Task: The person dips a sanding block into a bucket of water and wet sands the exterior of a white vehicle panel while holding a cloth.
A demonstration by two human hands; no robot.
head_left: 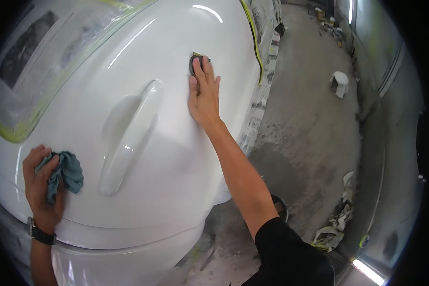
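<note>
A glossy white car door panel [176, 190] fills the middle, its white door handle [128, 143] standing out between my two hands. My right hand [205, 95] presses a small dark sanding block [194, 65] flat on the panel, up and to the right of the handle. A yellowish edge shows at the block's top; its underside is hidden. At lower left, my left hand [39, 186] grips a crumpled blue-green cloth [71, 172] against the panel, with a dark watch on the wrist.
Masking film [47, 52] with yellow-green tape covers the window at upper left. Taped newspaper [258, 107] runs along the panel's right edge. On the grey floor [305, 119] are a white stool [339, 83] and crumpled paper [336, 231] by the right wall. A dark bucket [282, 208] is partly behind my right arm.
</note>
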